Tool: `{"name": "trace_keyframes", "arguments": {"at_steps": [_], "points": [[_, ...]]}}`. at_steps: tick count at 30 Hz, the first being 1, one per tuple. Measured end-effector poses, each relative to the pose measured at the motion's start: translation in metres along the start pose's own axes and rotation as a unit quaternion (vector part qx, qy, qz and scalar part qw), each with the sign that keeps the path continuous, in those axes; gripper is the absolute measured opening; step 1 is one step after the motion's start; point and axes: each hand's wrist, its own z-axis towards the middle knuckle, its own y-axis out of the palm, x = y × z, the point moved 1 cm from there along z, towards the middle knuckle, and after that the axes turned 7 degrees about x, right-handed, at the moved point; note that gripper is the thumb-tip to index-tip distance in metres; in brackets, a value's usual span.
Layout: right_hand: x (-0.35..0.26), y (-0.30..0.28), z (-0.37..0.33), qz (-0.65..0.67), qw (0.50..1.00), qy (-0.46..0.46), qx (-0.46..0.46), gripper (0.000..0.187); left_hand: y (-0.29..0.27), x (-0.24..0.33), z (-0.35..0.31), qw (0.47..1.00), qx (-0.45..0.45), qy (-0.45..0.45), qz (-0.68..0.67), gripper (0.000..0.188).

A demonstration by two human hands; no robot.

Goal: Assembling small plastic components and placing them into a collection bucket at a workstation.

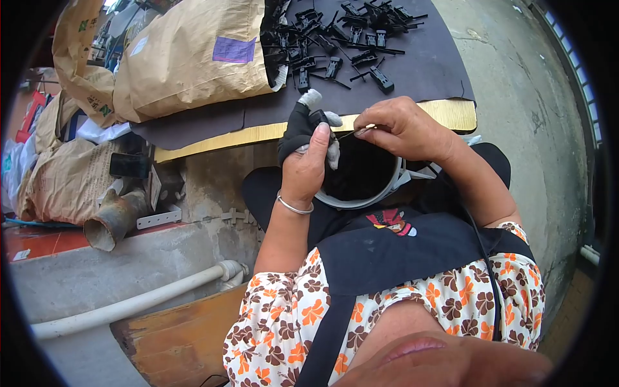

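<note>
Fingers of the left hand (305, 151) clamp a small black plastic part (317, 119) near a round white bucket (360, 204) — a thin wire-like piece (346, 135), pinched in the right hand (410, 129), could slip if forced.

- Before you: a table (425, 61) with a dark top and a curved, yellow front edge (448, 116).
- To your right: grey, stained concrete floor (529, 97); beyond it, a row of pale slats or panes (566, 55).
- To your left: a low grey concrete ledge (129, 274), partly red-topped.
- Below the ledge: a white pipe (135, 311) and a brown board (187, 332).
- Light reaches you evenly.
</note>
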Motion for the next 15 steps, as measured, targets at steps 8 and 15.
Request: {"name": "trace_keyframes", "arguments": {"at_steps": [8,15], "points": [[-0.002,0.004,0.002,0.206,0.967,0.147,-0.004,0.016,0.002,-0.007,0.000,0.986,-0.067,0.043,0.147,0.026],[-0.003,0.002,0.003,0.119,0.985,0.119,-0.038,0.025,0.006,-0.008,-0.002,0.988,-0.032,0.050,0.144,0.017]]}}
